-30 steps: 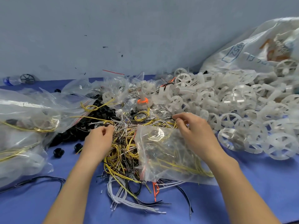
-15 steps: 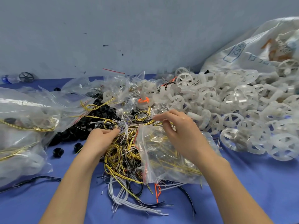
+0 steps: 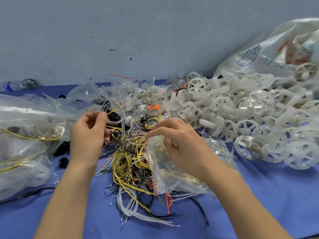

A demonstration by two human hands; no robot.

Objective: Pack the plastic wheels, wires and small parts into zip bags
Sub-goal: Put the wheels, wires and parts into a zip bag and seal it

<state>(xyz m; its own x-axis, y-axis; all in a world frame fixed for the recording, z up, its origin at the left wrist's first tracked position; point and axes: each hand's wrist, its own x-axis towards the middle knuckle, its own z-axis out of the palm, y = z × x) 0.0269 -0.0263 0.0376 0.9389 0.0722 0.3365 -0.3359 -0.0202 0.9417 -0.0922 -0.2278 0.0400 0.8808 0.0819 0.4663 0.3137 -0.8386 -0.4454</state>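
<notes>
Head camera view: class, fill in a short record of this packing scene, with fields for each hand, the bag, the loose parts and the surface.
Left hand: pinches a loop of white wires, raised above the pile
Right hand: fingers pinch the mouth of the zip bag
Bag contents: yellow wires show through the clear plastic
Wire pile: yellow, black and white, tangled, between the hands
Wheels: translucent white heap on the right
Filled bags: on the left
Surface: blue cloth
</notes>
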